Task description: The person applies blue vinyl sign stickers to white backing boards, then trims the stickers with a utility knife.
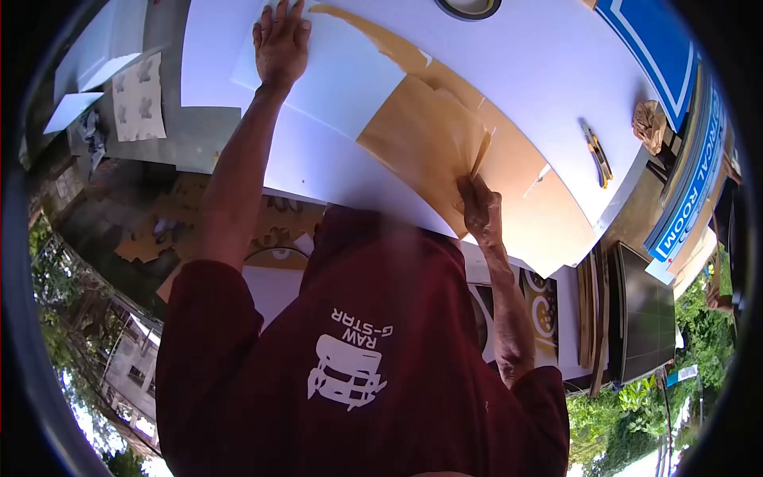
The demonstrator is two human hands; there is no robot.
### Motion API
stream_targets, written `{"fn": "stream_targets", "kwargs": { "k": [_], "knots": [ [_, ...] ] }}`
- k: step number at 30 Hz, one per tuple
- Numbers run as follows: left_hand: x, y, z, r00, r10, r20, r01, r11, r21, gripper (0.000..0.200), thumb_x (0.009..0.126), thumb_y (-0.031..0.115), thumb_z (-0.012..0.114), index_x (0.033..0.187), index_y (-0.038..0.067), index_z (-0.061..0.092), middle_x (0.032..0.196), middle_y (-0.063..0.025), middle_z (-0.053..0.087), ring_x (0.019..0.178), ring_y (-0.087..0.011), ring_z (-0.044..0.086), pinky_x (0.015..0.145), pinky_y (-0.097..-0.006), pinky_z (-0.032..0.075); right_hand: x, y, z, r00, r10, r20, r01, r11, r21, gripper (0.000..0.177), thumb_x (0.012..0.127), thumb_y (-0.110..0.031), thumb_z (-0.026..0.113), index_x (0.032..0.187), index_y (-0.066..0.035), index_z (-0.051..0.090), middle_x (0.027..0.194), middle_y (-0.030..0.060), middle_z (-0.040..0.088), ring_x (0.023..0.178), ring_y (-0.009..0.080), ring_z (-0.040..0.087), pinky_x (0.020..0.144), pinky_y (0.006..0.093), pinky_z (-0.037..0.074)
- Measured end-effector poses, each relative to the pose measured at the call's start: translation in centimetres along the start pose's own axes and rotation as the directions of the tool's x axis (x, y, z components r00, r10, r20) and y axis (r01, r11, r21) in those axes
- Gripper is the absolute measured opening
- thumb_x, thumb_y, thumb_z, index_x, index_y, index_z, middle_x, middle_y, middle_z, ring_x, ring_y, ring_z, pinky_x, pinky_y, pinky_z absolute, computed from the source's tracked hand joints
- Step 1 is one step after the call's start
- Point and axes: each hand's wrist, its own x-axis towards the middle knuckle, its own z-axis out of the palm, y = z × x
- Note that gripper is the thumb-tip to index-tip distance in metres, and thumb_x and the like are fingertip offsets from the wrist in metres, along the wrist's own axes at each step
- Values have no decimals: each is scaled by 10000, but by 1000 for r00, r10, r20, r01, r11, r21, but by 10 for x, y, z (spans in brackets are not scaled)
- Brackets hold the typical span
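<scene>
My left hand point(281, 46) lies flat with fingers spread near the far left part of a pale white sheet point(342, 83). Brown paper point(421, 127) covers the right part of that sheet and runs on as a narrow strip along its far edge. My right hand point(482, 208) is closed on a folded, raised edge of the brown paper, close to the table's near side. Farther right, a yellow and black cutter knife point(596, 155) rests on the white tabletop point(548, 103), apart from both hands.
A dark tape roll point(470, 14) sits at the far edge. Crumpled brown paper point(649, 127) and a blue sign panel point(656, 52) are at the right, beside a blue "ELECTRICAL ROOM" sign point(690, 211). Cut-out brown sheets point(139, 99) lie at the left.
</scene>
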Motion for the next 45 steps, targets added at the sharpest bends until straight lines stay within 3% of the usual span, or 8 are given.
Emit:
{"fn": "stream_targets", "kwargs": {
  "k": [6,10,14,17,33,36,39,45],
  "knots": [
    [-7,23,-9,998,-13,-62,11,1000,-25,648,1055,447,539,1611,180,341,1671,-181,317,1543,-484,219,1222,-660,174,-27,36,-47,970,229,77,-239,958,157,197,1023,-194,677,1139,-41,720,758,2,694,696,87,651,608,264,483],
    [-42,101,-30,987,-112,-113,107,993,-54,632,1038,401,579,1579,129,397,1677,-164,305,1512,-548,224,1188,-706,218,-14,16,-41,997,-81,-16,69,721,690,153,990,-132,707,1099,-29,735,1118,32,699,1000,136,659,850,265,531],
    [-73,176,-9,996,-81,-23,80,994,-75,671,1050,501,499,1594,131,371,1687,-155,269,1531,-542,167,1205,-713,150,-6,-29,-52,953,184,242,-304,537,787,209,1000,-114,673,1157,22,697,1066,74,713,932,138,665,815,291,550],
    [-72,179,-9,996,-89,-7,88,993,-78,655,1062,484,490,1608,149,356,1696,-144,249,1536,-519,170,1208,-704,127,-8,0,-67,964,172,201,-229,922,311,242,1027,-136,637,1184,43,677,1017,74,719,880,114,650,762,291,546],
    [-73,175,-7,993,-99,70,103,994,-48,740,1064,632,305,1647,178,267,1730,-116,162,1570,-479,71,1252,-634,22,-227,247,-286,825,501,-261,-412,850,330,176,984,-138,707,1094,-2,722,880,-13,662,784,67,555,709,256,454],
    [-76,175,-1,992,-103,79,107,993,-48,756,1062,645,282,1654,175,248,1735,-121,145,1576,-476,45,1253,-635,15,-217,258,-319,850,488,-202,-507,860,-57,236,989,-198,702,1135,-12,705,927,19,690,848,104,600,798,289,480],
    [-74,174,-3,992,-104,73,108,992,-57,758,1063,644,272,1658,176,234,1736,-122,139,1578,-474,37,1253,-639,12,-180,236,-292,918,235,-318,-204,971,128,469,955,-161,663,1388,-32,540,1167,102,658,1038,215,622,928,366,497],
    [-73,178,-7,993,-114,19,115,993,-13,689,1065,560,397,1621,161,319,1692,-124,246,1558,-465,126,1240,-639,119,-103,104,-233,815,-430,-389,-184,445,-877,651,895,-314,697,1487,-132,498,1343,128,575,1208,323,549,1045,523,401]
  ]
}}
